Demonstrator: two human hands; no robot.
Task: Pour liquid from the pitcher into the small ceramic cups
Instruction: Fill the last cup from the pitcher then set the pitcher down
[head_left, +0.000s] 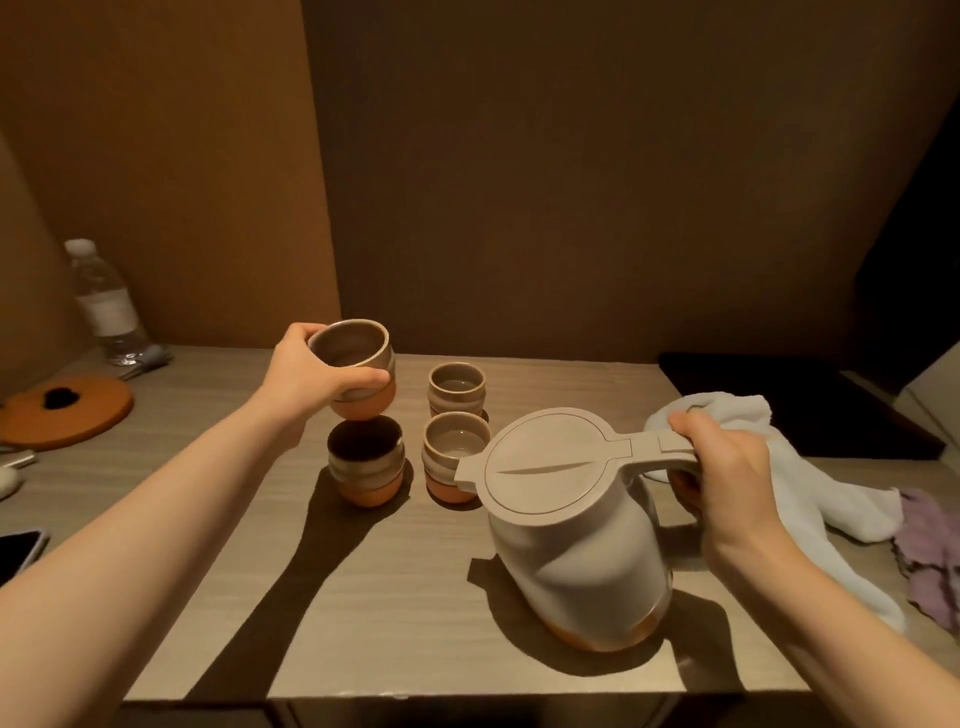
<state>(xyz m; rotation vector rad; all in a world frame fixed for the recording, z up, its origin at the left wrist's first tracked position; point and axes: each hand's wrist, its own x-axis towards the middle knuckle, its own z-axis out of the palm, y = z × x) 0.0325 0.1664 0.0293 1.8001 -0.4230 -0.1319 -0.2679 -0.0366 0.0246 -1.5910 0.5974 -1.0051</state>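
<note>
Holding one cup (358, 371) aloft, pitcher (576, 525) tilted on the table (395, 613)
Left hand (301, 376) grip wraps the cup; right hand (727, 467) grip closed round the pitcher handle

Glowing warm and dim overall, amber light falling from above and somewhat behind. Casting long, hard-edged shadows of the left forearm (156, 519) across the table (415, 613) toward the near edge, and pooling a dark shadow around the pitcher (576, 551) base. Fading to near black at the upper right corner. Bending straight wall and table edges outward near the borders. Softening fine detail slightly, the water bottle (104, 306) at far left looking hazy
</note>
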